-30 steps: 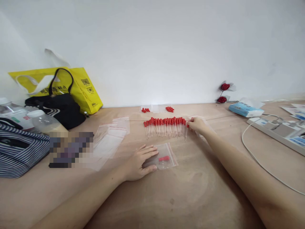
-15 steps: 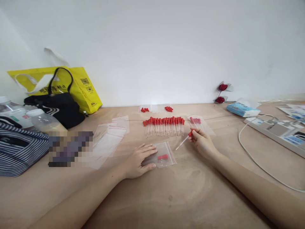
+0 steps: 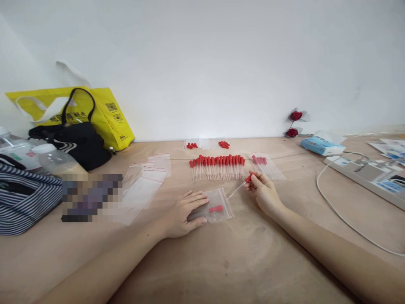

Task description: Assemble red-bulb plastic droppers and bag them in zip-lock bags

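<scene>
My left hand (image 3: 186,215) lies flat with fingers spread on a clear zip bag (image 3: 223,196), pressing it to the table. Inside that bag, a red rubber bulb (image 3: 216,208) shows through the plastic; the rest of its dropper is partly hidden by my hand. Pinched in my right hand (image 3: 264,194) is a dropper (image 3: 239,188), held by its red bulb. Its clear tube slants down to the left, the tip close to the bag's zip edge; whether they touch I cannot tell. Just beyond stands a row of red-topped droppers (image 3: 218,166) laid side by side.
Another zip bag (image 3: 272,169) with several droppers lies right of the row. Loose red bulbs (image 3: 224,145) sit by the wall. Flat zip bags (image 3: 142,185) overlap at left, near a striped pouch (image 3: 28,202). A power strip (image 3: 367,177), cable and tissue pack (image 3: 322,145) are at right.
My right hand has moved slightly left, bringing the dropper's tip from the open table to the zip bag's edge. My left hand stays on the bag.
</scene>
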`<state>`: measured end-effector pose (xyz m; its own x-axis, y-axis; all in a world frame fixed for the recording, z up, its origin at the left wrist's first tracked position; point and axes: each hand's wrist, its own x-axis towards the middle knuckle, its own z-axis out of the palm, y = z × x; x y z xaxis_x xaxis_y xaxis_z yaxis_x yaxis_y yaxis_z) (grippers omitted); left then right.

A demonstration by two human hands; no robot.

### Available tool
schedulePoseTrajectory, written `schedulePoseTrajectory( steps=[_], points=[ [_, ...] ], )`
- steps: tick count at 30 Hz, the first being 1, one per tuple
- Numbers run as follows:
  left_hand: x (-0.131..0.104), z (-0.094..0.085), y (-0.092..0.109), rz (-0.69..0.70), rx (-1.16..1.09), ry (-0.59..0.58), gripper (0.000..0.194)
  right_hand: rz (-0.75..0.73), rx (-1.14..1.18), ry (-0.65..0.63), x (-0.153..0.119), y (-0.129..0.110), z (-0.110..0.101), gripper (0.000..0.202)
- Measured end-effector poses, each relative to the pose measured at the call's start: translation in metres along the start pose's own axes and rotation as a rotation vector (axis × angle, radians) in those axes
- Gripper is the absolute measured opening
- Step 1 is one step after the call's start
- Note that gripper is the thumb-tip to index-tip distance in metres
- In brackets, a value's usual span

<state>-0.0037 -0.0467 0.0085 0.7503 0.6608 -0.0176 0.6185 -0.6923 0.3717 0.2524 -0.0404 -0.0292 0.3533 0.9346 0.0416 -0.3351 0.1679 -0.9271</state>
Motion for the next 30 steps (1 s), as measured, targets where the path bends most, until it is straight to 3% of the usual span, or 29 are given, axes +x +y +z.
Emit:
schedulePoseTrajectory(
  steps=[6, 10, 17, 22, 25, 27, 30],
  points=[
    [-0.002, 0.001, 0.001, -0.029, -0.011, 0.054, 0.057, 0.101, 0.009, -0.145, -0.016, 0.001, 0.01, 0.037],
    [-0.002, 0.002, 0.001, -0.029, -0.01, 0.066, 0.058, 0.14, -0.166, -0.312, -0.026, 0.003, 0.014, 0.034],
    [-0.001, 0.004, -0.001, -0.014, -0.021, 0.069, 0.058, -0.216, -0.734, -0.506, -0.026, 0.01, 0.015, 0.012],
    [-0.001, 0.005, -0.001, -0.022, -0.021, 0.066, 0.058, -0.374, -0.812, -0.665, -0.023, 0.008, 0.022, 0.015],
    [-0.002, 0.003, 0.0, -0.023, -0.011, 0.064, 0.058, -0.355, -0.748, -0.814, -0.011, 0.004, 0.017, 0.017],
    [-0.002, 0.003, 0.0, -0.021, -0.008, 0.066, 0.058, -0.285, -0.718, -0.78, 0.007, 0.0, 0.01, 0.016],
    [-0.002, 0.002, 0.001, -0.021, -0.013, 0.064, 0.058, -0.24, -0.834, -0.359, 0.044, -0.006, -0.002, 0.013]
  ],
)
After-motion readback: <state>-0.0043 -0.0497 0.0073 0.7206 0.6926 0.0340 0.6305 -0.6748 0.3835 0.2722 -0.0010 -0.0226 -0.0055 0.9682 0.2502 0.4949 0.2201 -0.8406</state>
